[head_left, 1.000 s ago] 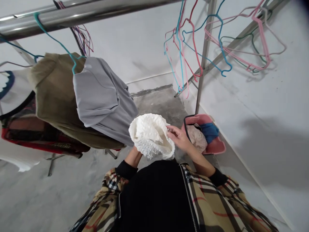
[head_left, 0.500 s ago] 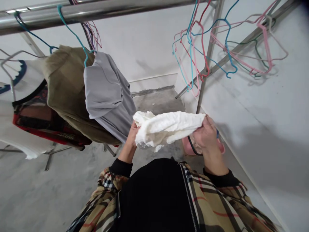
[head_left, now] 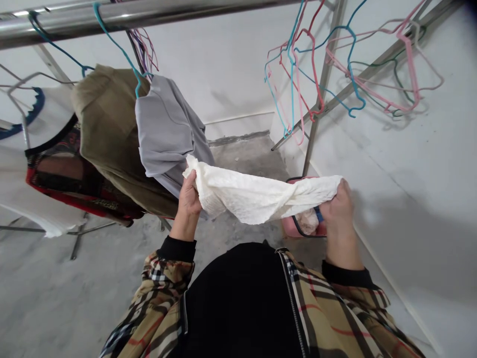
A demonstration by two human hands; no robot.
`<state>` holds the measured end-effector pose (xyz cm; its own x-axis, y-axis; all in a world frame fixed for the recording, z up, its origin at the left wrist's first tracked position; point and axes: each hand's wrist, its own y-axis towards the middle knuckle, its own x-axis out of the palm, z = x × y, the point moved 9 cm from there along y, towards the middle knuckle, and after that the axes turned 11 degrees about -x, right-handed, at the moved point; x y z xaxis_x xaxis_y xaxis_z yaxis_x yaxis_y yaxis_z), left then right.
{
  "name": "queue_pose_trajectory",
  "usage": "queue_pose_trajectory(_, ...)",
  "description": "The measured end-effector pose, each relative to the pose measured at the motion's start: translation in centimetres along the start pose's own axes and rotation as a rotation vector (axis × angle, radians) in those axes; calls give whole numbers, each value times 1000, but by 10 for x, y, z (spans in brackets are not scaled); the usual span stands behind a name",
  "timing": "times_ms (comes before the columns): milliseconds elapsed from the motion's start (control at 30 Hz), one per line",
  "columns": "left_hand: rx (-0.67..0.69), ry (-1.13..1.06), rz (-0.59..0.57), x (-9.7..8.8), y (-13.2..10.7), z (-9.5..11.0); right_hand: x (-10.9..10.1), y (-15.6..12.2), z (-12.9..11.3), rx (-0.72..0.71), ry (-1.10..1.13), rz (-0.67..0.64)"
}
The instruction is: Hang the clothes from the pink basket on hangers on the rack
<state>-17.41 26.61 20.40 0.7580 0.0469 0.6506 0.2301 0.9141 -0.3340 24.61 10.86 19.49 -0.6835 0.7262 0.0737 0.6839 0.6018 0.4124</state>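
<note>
A white garment [head_left: 253,195], creased and bunched, is stretched sideways in front of my body. My left hand [head_left: 190,196] grips its left end, thumb on top, close to the hanging grey garment. Its right end is held in the closed fingers of my right hand [head_left: 337,206], which is above a pink basin [head_left: 292,226] on the floor. The middle of the white cloth sags between the hands. What kind of garment it is, I cannot tell from its folds. Part of the basin, with cloth inside, is hidden behind the cloth and my right hand.
A metal rail [head_left: 186,14] crosses the top. From it hang a grey garment [head_left: 166,124], an olive garment [head_left: 108,119] and a red-and-black garment [head_left: 55,169] at left. Several bare hangers [head_left: 354,74] hang on the slanted bar at right, by the wall [head_left: 421,174].
My hands have moved apart, the left one leftward and up, the right one to the right. The white garment is now pulled longer and spread wider between them.
</note>
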Motion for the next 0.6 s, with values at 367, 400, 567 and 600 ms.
queue_pose_trajectory(367,-341,96,-190,48,-29,-51,105,-55,-27,-65,-243,-691)
queue_pose_trajectory(400,-338,122,-197,51,-30,-53,118,-57,-38,-96,-190,-721)
queue_pose_trajectory(567,-248,288,-320,74,-39,-52,168,-61,-75,-268,-45,-851)
queue_pose_trajectory(600,-241,324,-352,78,-42,-51,174,-62,-78,-280,-16,-887)
